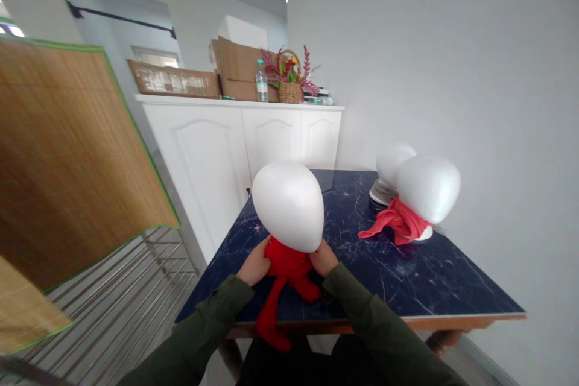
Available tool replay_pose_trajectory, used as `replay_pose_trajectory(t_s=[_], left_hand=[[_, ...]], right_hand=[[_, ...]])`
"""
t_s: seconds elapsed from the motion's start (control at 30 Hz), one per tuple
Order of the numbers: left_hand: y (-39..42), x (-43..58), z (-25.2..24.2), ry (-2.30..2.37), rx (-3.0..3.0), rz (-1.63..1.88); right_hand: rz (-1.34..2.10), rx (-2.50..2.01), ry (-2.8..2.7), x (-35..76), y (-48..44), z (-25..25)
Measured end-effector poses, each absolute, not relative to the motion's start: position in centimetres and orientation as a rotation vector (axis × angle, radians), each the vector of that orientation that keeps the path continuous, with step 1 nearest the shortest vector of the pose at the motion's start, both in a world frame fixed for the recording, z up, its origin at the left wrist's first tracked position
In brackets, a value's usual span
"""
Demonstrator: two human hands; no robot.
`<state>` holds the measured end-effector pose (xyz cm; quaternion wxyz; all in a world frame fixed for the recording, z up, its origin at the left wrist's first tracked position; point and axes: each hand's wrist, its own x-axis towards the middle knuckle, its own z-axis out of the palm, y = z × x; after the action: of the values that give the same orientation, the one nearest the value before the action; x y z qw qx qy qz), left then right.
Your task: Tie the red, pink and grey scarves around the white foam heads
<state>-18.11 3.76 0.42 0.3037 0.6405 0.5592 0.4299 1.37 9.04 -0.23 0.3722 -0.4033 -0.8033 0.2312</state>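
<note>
A white foam head [288,204] stands near the front edge of a dark blue marble-patterned table [407,277]. A red scarf [284,280] is wrapped round its neck, and its ends hang over the table edge. My left hand [256,265] and my right hand [323,258] both grip the scarf at the neck, one on each side, with fingers closed on the cloth. Further right stands a second foam head [429,188] with a lighter red scarf [395,223] round its neck. Behind it is a third, bare foam head [392,160].
A white cabinet [239,139] stands behind the table, bearing cardboard boxes [237,69], a water bottle [261,81] and a flower basket [290,81]. A bamboo mat [67,157] hangs at left over a metal rack [131,301]. A white wall runs along the right.
</note>
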Motion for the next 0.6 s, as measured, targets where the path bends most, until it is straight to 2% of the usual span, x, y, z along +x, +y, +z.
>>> replay_pose_trajectory(t_s=[0.1,0.27,0.43,0.6], left_hand=[[4.8,-14.1,2.2,1.333,1.728,1.16],[7.2,-4.8,3.8,0.981,1.88,1.004],[9.7,7.3,1.9,0.703,1.97,0.864],[12.8,16.2,-0.4,0.657,1.971,0.84]], right_hand=[[0.477,-1.048,-1.927,5.1,8.8,0.6],[0.341,-1.264,-1.837,16.7,7.5,0.3],[0.214,-1.635,-1.613,28.9,5.6,-1.2],[0.12,-1.828,-1.401,36.2,5.9,-2.3]])
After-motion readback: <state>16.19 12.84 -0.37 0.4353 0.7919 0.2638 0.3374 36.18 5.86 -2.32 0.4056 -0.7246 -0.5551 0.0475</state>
